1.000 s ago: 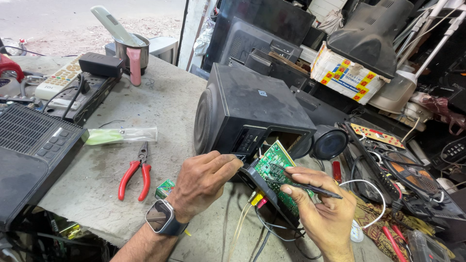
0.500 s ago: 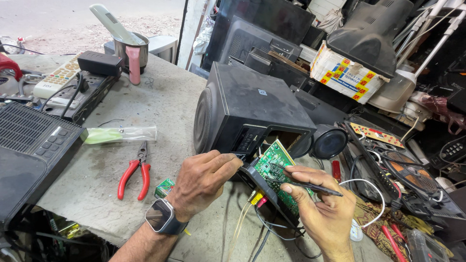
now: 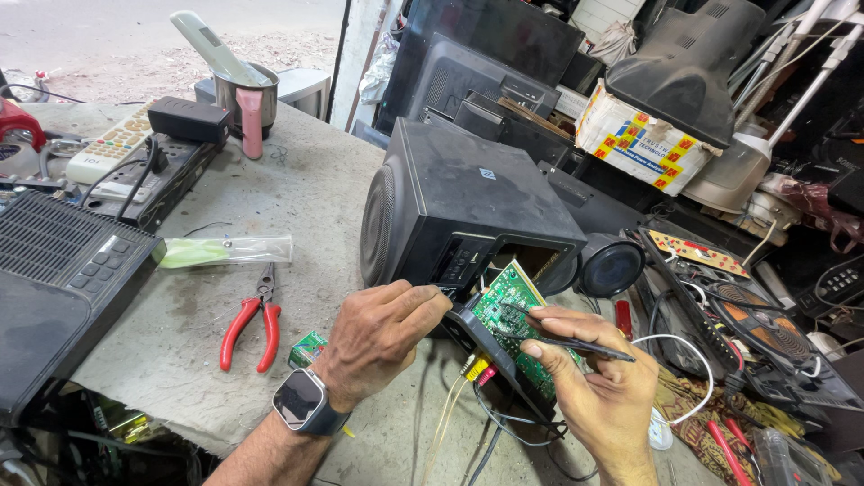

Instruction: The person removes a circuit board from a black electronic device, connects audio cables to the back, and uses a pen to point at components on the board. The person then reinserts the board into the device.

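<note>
Covering most of the view is a grey, dusty workbench, its near edge chipped and rough, with a sunlit dirt yard beyond its far side. Behind and to the right, old black television sets, a printed cardboard box and loose remote boards are stacked in a crowded heap.

On the bench sits a black speaker cabinet with its back corner open. A green circuit board on a black panel hangs out of that opening, tilted, with yellow and red plugs and wires trailing below it. The left hand, a smartwatch on its wrist, has its fingers curled closed against the black panel edge at the board, gripping it. The right hand pinches a thin dark probe-like tool between thumb and fingers, the tool lying across the board's face.

Left of the hands lie red-handled pliers, jaws away from the viewer, and a small green box just beside the left wrist. A clear plastic sleeve holding something pale green lies farther up. A black ribbed device fills the left edge, with a black player, a power adapter and a white remote behind it.

At the far end stands a steel cup; a pale handheld gadget leans out of it, and a pink tube hangs over its front.
</note>
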